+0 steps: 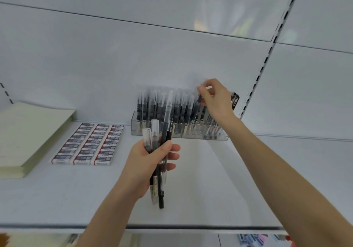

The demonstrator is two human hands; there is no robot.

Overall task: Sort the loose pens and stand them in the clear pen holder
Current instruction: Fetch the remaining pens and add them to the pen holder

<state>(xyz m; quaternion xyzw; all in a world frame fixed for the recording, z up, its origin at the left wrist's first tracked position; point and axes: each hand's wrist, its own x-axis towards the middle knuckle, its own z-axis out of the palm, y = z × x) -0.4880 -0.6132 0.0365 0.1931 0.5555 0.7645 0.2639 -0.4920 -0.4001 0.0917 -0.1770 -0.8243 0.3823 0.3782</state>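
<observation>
Holder [137,128]: clear, far on shelf [210,180], its standing pens [158,109] blurred.
Right hand [215,98]: raised over holder's right end, pinched one pen [199,97] (mostly hidden).
Left hand [149,162]: nearer, gripped loose pens [168,132] upright.
</observation>
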